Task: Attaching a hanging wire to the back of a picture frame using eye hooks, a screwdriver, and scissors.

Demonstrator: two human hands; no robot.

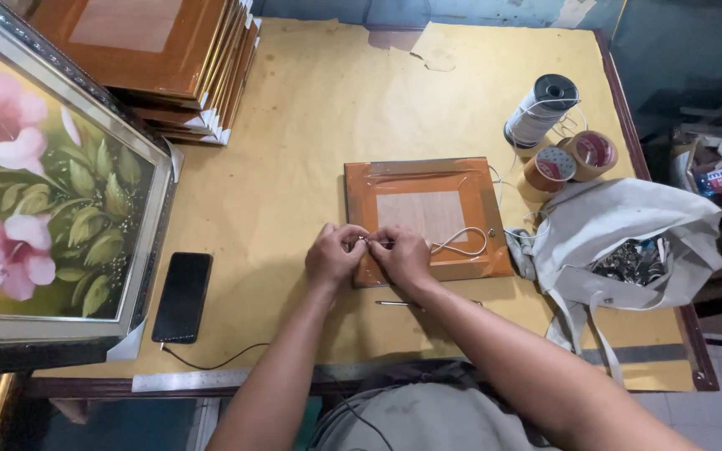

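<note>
A: What covers the table (311,125)?
B: Tan paper. A big flower painting (43,192) leans at the left, and a stack of frames (169,58) sits behind.

A: And the middle?
B: A small frame back (424,179) lies flat, white cord (461,246) looped over it.

A: The hands?
B: The left hand (333,255) and right hand (400,255) meet at its near-left edge, fingers pinched on a small metal ring (362,240).

Paper-covered table (311,125): frame (425,219), phone (183,296), tapes (570,159).
</note>
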